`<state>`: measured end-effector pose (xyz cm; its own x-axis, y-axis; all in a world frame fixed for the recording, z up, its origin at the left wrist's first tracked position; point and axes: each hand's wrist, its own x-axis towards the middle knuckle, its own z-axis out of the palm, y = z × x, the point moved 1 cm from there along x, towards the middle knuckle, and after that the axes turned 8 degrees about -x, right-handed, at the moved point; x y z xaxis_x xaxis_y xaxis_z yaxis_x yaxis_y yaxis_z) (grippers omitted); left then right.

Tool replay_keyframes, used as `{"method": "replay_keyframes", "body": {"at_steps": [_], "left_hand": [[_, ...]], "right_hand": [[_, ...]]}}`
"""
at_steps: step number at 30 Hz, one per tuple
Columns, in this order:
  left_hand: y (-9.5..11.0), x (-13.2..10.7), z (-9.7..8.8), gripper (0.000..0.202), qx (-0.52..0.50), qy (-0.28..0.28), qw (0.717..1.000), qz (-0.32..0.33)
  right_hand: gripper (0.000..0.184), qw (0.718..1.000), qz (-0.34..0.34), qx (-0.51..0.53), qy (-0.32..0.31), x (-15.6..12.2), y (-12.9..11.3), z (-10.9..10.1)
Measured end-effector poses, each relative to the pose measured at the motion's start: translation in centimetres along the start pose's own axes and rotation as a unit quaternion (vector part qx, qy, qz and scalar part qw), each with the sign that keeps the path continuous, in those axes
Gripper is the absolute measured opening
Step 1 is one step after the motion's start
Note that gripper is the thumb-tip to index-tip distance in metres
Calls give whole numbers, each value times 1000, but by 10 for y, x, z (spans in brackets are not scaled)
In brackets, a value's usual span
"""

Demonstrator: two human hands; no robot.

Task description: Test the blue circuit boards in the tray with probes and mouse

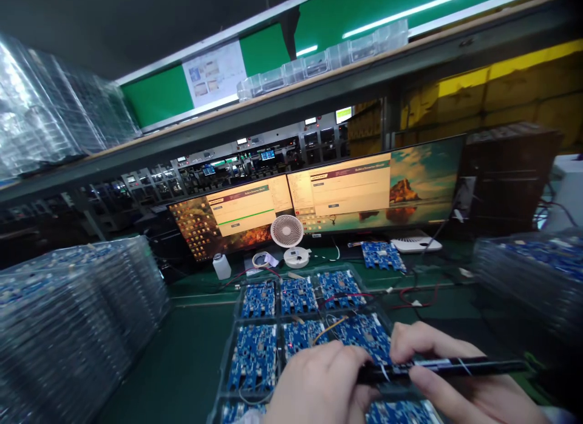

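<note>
My left hand (319,384) is curled at the bottom centre, its fingers closed on the near end of a thin black rod-like tool (455,367). My right hand (455,381) pinches the same tool from the right, thumb under and fingers over it. Both hands hover over a clear plastic tray (228,351) that holds several blue circuit boards (255,354) in compartments. The tool's left tip lies over a board in the tray's middle row (364,333), where thin red and orange wires run.
Tall stacks of clear trays with blue boards stand at left (77,327) and right (532,272). Two monitors (319,199), a small white fan (288,235), a white bottle (221,266), a tape roll (260,260) and a loose blue board (383,256) sit behind on the green mat.
</note>
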<state>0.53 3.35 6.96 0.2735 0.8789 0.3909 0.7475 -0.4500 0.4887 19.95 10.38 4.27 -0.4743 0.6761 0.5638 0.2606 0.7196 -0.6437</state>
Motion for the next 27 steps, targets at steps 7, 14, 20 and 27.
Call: {"method": "replay_keyframes", "body": {"at_steps": [7,14,20,27], "left_hand": [[0,3,1,33,-26,-35,998,-37],[-11,3,3,27,-6,-20,1000,-15],[-13,0,12,23,3,17,1000,-12],[-6,1,10,13,57,-6,997,-56]], "right_hand": [[22,999,9,18,-31,6,1,3],[23,1000,11,12,-2,12,4,4],[21,999,2,30,25,11,3,2],[15,999,7,-4,53,2,11,7]]}}
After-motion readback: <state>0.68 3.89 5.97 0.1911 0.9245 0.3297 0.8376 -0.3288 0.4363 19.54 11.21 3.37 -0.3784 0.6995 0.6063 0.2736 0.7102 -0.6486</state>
